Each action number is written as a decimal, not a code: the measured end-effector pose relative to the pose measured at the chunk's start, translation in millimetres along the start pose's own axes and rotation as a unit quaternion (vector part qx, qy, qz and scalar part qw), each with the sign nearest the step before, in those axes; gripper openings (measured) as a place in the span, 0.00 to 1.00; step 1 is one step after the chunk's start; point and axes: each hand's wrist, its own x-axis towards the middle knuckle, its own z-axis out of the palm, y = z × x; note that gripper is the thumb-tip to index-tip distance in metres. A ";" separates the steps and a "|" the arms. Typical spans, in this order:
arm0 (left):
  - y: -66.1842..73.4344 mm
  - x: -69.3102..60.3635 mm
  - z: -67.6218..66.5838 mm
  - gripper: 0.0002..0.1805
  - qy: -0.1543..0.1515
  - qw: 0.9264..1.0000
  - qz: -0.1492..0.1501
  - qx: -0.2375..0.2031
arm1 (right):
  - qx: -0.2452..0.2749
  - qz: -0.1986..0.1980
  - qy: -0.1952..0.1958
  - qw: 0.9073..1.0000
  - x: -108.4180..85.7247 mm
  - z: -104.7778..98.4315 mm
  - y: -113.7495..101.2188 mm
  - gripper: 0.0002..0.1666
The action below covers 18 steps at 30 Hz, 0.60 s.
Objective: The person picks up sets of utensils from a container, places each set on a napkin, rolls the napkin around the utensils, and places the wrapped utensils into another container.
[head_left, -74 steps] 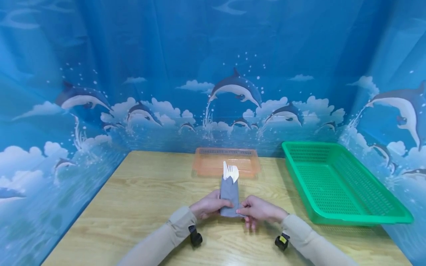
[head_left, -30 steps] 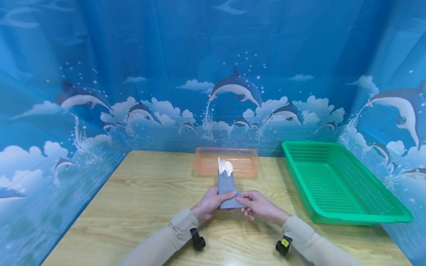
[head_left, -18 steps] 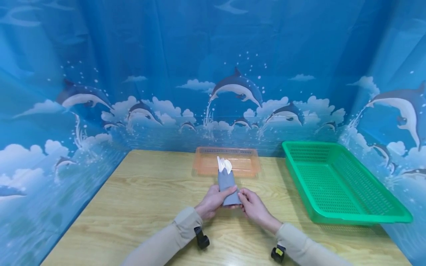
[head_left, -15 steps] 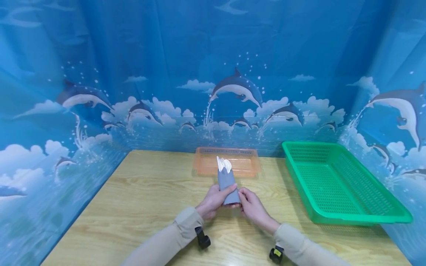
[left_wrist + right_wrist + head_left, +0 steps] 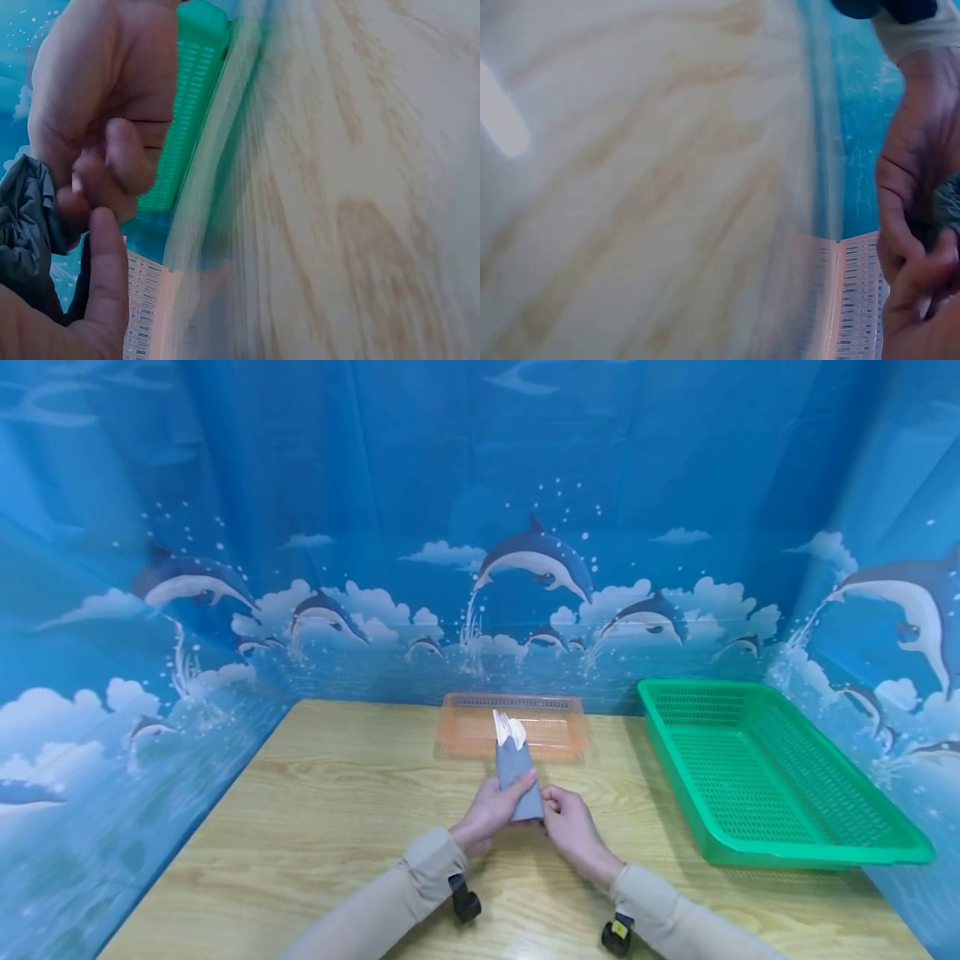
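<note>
A grey napkin (image 5: 513,762) is folded round white cutlery, held above the table in the head view. From its far end stick a knife, a fork and a spoon (image 5: 517,732). My left hand (image 5: 489,812) grips the bundle from the left, with the thumb across its front. At the lower right edge my right hand (image 5: 573,833) pinches the napkin with curled fingers, and the fingertips are partly hidden there. In the left wrist view the crumpled napkin (image 5: 22,221) appears at the left border; the right wrist view catches a bit of napkin (image 5: 949,202) between the hands.
An orange perforated basket (image 5: 468,742) lies at the back of the wooden table (image 5: 337,802), just behind the cutlery tips. To the right stands a large green perforated basket (image 5: 738,777). A blue dolphin-print curtain (image 5: 405,468) encloses the back and sides.
The napkin flap that stuck out at the lower right now lies against the bundle, leaving it narrower. My right hand has turned more upright beside it, and the left thumb sits higher.
</note>
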 end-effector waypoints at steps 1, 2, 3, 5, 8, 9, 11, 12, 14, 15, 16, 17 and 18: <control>0.0 -0.1 0.0 0.34 -0.002 1.000 0.000 0.004 | 0.016 0.007 -0.003 1.000 0.3 -0.3 -0.1 0.12; -0.1 0.0 -0.1 0.33 -0.002 1.000 0.000 0.009 | 0.031 0.014 -0.008 0.999 0.7 -1.0 -0.3 0.12; -0.4 0.3 -0.2 0.33 -0.003 1.000 0.004 0.014 | 0.052 0.021 -0.018 0.998 0.9 -1.8 -0.8 0.11; -0.2 -0.1 -0.4 0.31 -0.007 1.000 0.008 0.018 | 0.083 0.038 -0.036 0.995 1.1 -4.2 -2.3 0.11; -0.3 -0.6 -1.0 0.31 -0.011 0.999 0.017 0.028 | 0.123 0.058 -0.068 0.988 2.5 -10.6 -3.3 0.13; -0.3 -0.4 -1.3 0.31 -0.013 0.999 0.021 0.030 | 0.139 0.064 -0.082 0.985 2.4 -13.0 -3.9 0.15; -0.7 0.8 -2.2 0.32 -0.013 0.999 0.026 0.032 | 0.160 0.071 -0.110 0.978 2.6 -17.3 -4.6 0.19; -0.7 1.3 -2.8 0.32 -0.012 0.999 0.029 0.033 | 0.166 0.070 -0.124 0.976 2.4 -19.1 -4.9 0.21; -0.4 2.2 -3.9 0.33 -0.014 0.999 0.036 0.035 | 0.171 0.066 -0.145 0.972 2.3 -21.5 -4.8 0.26; -0.3 2.7 -4.7 0.33 -0.017 0.999 0.038 0.035 | 0.168 0.064 -0.151 0.972 2.2 -22.1 -4.7 0.26; -0.3 3.3 -5.7 0.33 -0.022 0.998 0.038 0.035 | 0.165 0.063 -0.153 0.972 2.3 -22.2 -4.3 0.27; 0.2 3.5 -6.9 0.32 -0.032 0.998 0.041 0.034 | 0.160 0.062 -0.151 0.974 2.1 -22.1 -4.1 0.26; 0.4 3.9 -8.3 0.32 -0.040 0.998 0.043 0.037 | 0.154 0.064 -0.143 0.976 1.9 -21.9 -4.0 0.25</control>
